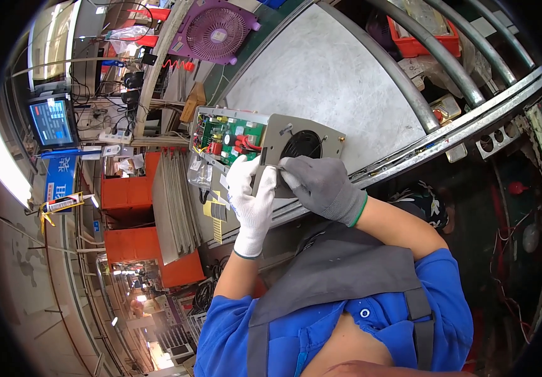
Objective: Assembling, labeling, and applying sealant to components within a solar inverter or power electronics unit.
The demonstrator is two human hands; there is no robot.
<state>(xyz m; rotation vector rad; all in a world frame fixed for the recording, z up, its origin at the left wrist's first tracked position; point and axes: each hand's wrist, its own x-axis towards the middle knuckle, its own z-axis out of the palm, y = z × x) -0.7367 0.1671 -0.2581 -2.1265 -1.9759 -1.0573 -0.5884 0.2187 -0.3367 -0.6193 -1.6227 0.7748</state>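
1. We find the metal unit (273, 141) directly beyond our fingertips, at the near side of the pale worktop (327, 69); both hands meet at its near edge, below the fan opening.
2. Our left hand (252, 195) has its thumb and fingers a narrow way apart at the near corner of the unit, the plate's edge showing between them; we cannot tell how firmly they grip.
3. Our right hand (322, 185) overlaps the lower part of the end plate (332, 143), with thumb and forefinger drawn close together (something thin seems to lie there, too small for us to name), so we cannot tell whether they hold it.
4. We wear knitted gloves, white on the left and grey with a green cuff on the right; the worktop is smooth and scuffed, bordered by round metal bars (409, 100).
5. The unit is boxy and open-topped, with a flat grey end plate around a round black fan (304, 144).
6. Inside it we see a green circuit board (250, 134) crowded with small parts, plus bright red pieces (246, 143) near the plate.
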